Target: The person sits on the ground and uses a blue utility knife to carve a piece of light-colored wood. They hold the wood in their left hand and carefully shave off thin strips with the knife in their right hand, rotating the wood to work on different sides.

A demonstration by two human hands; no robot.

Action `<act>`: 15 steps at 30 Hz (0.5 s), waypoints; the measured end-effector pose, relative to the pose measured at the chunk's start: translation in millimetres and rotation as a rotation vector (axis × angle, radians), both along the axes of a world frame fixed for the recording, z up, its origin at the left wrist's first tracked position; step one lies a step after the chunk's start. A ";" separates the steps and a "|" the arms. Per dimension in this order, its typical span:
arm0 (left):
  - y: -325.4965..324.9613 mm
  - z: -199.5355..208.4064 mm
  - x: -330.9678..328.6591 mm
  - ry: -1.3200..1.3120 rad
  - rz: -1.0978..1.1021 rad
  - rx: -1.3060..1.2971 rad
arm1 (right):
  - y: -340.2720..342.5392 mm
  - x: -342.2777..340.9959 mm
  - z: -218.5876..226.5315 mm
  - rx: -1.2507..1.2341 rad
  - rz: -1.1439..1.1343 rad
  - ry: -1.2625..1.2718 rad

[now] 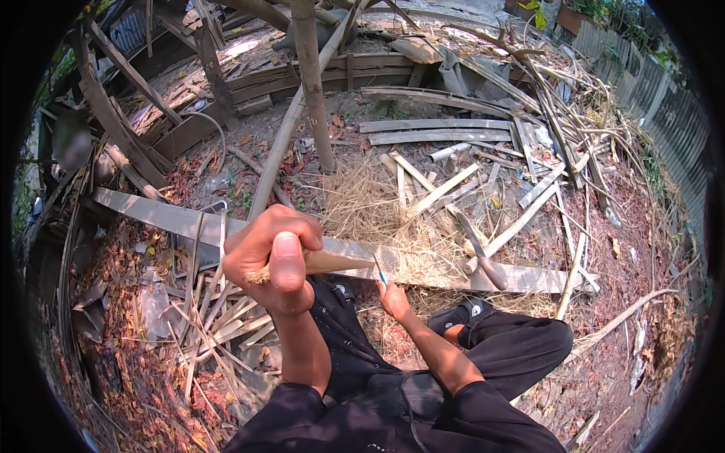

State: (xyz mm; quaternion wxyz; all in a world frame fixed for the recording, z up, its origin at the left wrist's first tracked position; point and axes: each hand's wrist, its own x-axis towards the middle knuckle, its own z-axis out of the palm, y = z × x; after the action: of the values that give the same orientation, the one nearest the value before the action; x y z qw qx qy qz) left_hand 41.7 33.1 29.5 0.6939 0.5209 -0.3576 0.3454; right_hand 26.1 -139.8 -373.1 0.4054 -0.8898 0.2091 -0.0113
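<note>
My left hand is raised close to the camera, its fingers wrapped round a pale bamboo strip. The strip points right, its frayed near end poking out beside my thumb. Lower and to the right, my right hand is closed on a slim knife with some blue near the grip. Its thin blade points up, by the strip's far end; whether they touch I cannot tell. Beneath both hands a long grey plank lies crosswise before my legs. Thin straw-coloured shavings cover part of it.
A dark curved tool rests on the plank at the right. Beyond lie a shavings heap and split bamboo pieces. An upright pole stands ahead. More strips lie at left; a corrugated fence runs along the far right.
</note>
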 end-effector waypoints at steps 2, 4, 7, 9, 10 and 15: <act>-1.0 -2.7 -6.5 -0.019 -0.060 0.021 | -1.0 -11.9 2.4 0.092 0.036 0.039; -1.1 0.5 -8.7 -0.034 -0.038 0.033 | -5.5 -8.3 12.6 0.134 0.010 0.033; 3.2 1.2 -2.9 -0.080 -0.010 0.043 | -3.1 -10.1 41.6 0.195 -0.019 -0.007; 1.5 -1.6 0.3 0.000 -0.065 -0.042 | -8.3 -13.3 47.7 0.167 -0.070 -0.092; 5.6 -2.1 1.1 0.015 -0.023 -0.029 | -3.5 -13.1 56.6 0.161 -0.060 -0.106; 16.0 -8.9 9.6 -0.004 -0.078 -0.084 | -8.8 -17.0 53.6 0.163 -0.140 -0.004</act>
State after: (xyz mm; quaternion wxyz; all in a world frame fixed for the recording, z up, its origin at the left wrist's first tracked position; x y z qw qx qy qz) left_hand 51.4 49.1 20.6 0.7273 0.4764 -0.3642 0.3337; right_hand 9.1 -148.6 -319.5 0.4752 -0.8371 0.2700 -0.0243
